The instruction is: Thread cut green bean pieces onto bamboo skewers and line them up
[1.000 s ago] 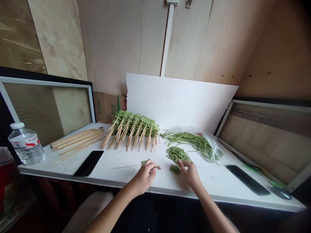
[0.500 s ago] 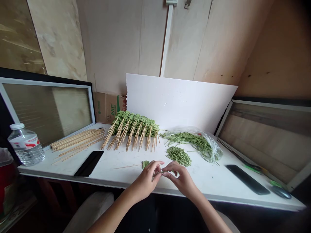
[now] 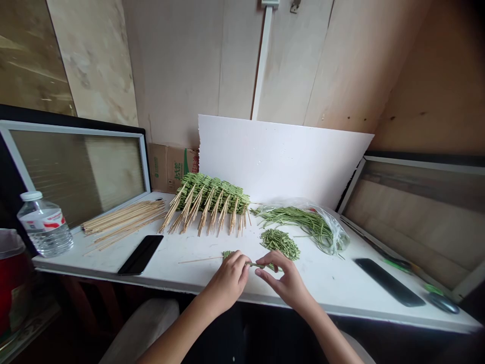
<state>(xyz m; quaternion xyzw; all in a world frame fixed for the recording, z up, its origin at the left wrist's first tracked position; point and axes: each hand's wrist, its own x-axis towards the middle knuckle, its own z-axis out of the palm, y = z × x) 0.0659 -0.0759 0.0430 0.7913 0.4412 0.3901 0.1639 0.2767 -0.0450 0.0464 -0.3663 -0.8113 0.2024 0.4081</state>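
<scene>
With the clock face centred between your hands and twelve pointing away from you, your left hand has its fingers closed on a slim green bean piece, which juts out towards three o'clock. Your right hand meets that piece from the other side, thumb and forefinger slightly parted; whether they grip it, you cannot tell.

A thin stick runs out at nine o'clock, short beans set crosswise at its near end, partly behind your left hand. At one o'clock lies the pile of cut beans, and beyond it long beans in a clear bag. Filled skewers are stacked at eleven; loose sticks lie at ten. A black phone lies on the desk at nine, a bottle farther out.
</scene>
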